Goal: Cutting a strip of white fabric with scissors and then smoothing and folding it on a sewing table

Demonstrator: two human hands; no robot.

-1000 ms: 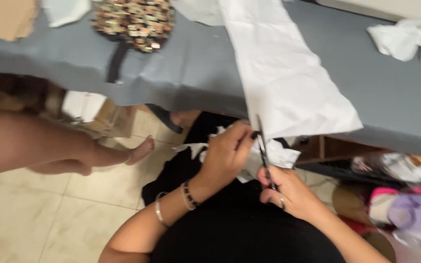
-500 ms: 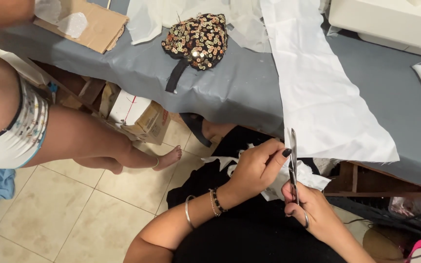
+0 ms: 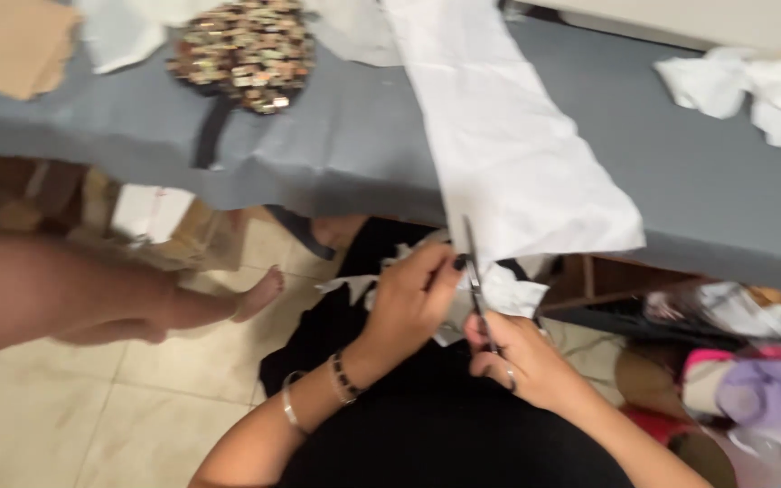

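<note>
My left hand [image 3: 413, 303] pinches a small piece of white fabric [image 3: 499, 294] over my lap, which is covered in black cloth. My right hand [image 3: 522, 357] grips a pair of scissors [image 3: 474, 271] whose blades point up toward the table edge, right beside my left fingertips. A long strip of white fabric [image 3: 508, 145] lies on the grey table [image 3: 345, 136] just above both hands, its near end hanging at the edge. Beaded bracelets and a bangle sit on my left wrist, a ring on my right hand.
A beaded patterned pouch [image 3: 246, 54] with a dark strap lies on the table at the back left, near brown cardboard [image 3: 11, 45]. Crumpled white cloth [image 3: 752, 86] sits at the right. Another person's bare leg and foot [image 3: 164, 307] rest on the tiled floor to the left. Colourful clutter [image 3: 752, 389] lies at the lower right.
The view has swung, so the table and the other person's leg shifted in frame. My hands stay together at the white piece with the scissors upright.
</note>
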